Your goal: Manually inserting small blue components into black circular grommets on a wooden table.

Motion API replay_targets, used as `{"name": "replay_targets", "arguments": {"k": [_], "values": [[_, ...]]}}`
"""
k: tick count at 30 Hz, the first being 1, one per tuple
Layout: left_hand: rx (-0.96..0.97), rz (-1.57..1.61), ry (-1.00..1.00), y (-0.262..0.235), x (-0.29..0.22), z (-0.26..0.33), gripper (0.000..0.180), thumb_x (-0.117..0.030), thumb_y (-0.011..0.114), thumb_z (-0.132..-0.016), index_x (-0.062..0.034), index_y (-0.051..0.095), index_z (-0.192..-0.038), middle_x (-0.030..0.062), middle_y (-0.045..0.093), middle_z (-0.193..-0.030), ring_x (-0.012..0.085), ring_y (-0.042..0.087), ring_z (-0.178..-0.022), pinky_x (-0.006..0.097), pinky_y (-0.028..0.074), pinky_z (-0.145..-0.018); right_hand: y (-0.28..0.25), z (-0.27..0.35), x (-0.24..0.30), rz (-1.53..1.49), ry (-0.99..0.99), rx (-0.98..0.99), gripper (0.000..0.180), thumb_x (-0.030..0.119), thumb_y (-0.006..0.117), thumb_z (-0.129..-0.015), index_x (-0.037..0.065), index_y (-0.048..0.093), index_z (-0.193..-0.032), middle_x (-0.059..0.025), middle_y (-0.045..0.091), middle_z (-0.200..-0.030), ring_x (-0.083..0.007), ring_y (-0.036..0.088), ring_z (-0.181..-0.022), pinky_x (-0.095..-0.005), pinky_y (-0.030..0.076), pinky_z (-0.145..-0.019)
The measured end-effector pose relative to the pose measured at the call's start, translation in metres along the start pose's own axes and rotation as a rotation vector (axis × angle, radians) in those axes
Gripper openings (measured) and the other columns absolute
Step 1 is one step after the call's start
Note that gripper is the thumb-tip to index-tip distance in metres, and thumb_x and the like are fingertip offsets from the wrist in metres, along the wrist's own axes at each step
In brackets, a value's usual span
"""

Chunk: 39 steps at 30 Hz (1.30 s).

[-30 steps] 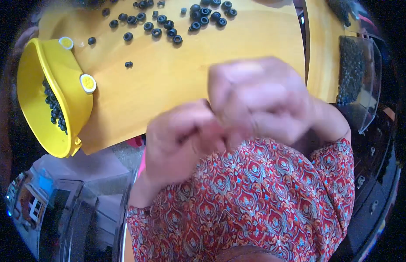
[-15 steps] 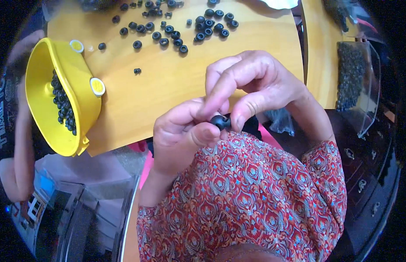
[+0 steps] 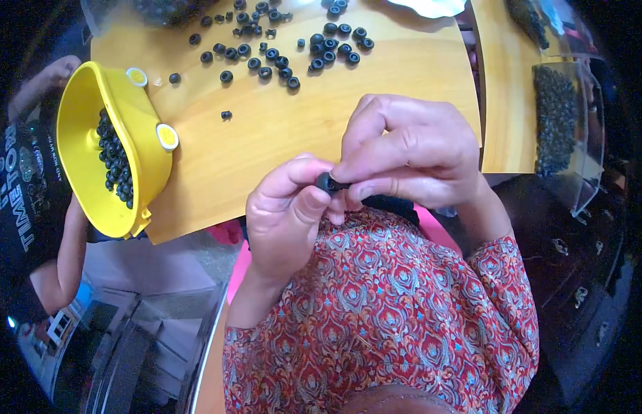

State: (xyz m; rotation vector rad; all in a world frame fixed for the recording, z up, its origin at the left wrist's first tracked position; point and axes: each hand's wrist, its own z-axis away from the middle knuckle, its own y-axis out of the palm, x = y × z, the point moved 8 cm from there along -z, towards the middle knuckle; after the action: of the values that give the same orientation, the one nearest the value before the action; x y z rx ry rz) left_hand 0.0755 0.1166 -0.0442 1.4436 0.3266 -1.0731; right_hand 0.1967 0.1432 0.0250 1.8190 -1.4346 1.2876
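Black ring sits pinched between left hand and right hand, its hole pointing sideways above the worktop.

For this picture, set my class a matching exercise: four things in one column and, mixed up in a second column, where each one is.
Things
1. yellow bowl
2. loose black rings
3. small black part
4. clear bin

Places
A. pinched between both hands, left hand and right hand
B. at the right edge, holding dark pieces
C. at the table's left edge, holding black rings
D. scattered on the far side of the wooden table

Pairs: 1-C, 2-D, 3-A, 4-B
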Motion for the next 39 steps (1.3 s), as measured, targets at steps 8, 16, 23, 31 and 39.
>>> {"name": "replay_targets", "arguments": {"k": [8,16,23,31,39], "values": [[0.045,0.058,0.068,0.009,-0.002,0.013,0.028,-0.025,0.058,-0.091,0.001,0.058,-0.102,0.0069,0.057,-0.077,0.0138,0.056,-0.067,0.029,0.05,-0.068,-0.002,0.012,0.014,-0.082,-0.007,-0.098,0.019,-0.004,0.071,-0.07,-0.003,0.067,-0.089,-0.0139,0.064,-0.082,-0.0224,0.06,-0.07,-0.0305,0.047,-0.061],[0.087,0.098,-0.013,0.011,0.0,0.024,0.031,-0.028,0.055,-0.092,-0.0002,0.055,-0.105,0.0075,0.057,-0.079,0.0143,0.056,-0.07,0.029,0.049,-0.068,0.005,0.018,0.019,-0.105,-0.015,-0.112,0.019,-0.004,0.07,-0.072,-0.005,0.067,-0.09,-0.0149,0.064,-0.084,-0.023,0.061,-0.072,-0.03,0.047,-0.061],[0.009,0.073,-0.012,0.004,0.004,0.032,0.029,-0.024,0.054,-0.094,-0.0003,0.054,-0.11,0.009,0.06,-0.084,0.0149,0.057,-0.074,0.029,0.049,-0.07,0.016,0.019,0.025,0.011,0.003,-0.076,0.019,-0.003,0.07,-0.074,-0.002,0.068,-0.092,-0.0128,0.064,-0.085,-0.0214,0.061,-0.073,-0.0282,0.048,-0.062],[-0.167,0.072,0.175,-0.001,-0.009,0.024,0.023,-0.001,0.058,-0.088,0.0031,0.052,-0.11,0.0127,0.063,-0.093,0.0187,0.063,-0.076,0.03,0.054,-0.07,0.019,0.021,0.017,0.193,0.019,-0.134,0.023,-0.007,0.068,-0.073,-0.002,0.068,-0.095,-0.0121,0.063,-0.083,-0.0182,0.062,-0.071,-0.0263,0.049,-0.06],[-0.139,-0.13,0.33,-0.002,-0.02,0.034,0.028,0.008,0.056,-0.086,0.0058,0.05,-0.113,0.0149,0.063,-0.097,0.02,0.065,-0.081,0.029,0.056,-0.075,0.021,0.019,0.01,0.075,0.056,-0.179,0.022,-0.008,0.069,-0.071,-0.003,0.068,-0.093,-0.0126,0.063,-0.081,-0.0182,0.062,-0.071,-0.0248,0.048,-0.06]]}}
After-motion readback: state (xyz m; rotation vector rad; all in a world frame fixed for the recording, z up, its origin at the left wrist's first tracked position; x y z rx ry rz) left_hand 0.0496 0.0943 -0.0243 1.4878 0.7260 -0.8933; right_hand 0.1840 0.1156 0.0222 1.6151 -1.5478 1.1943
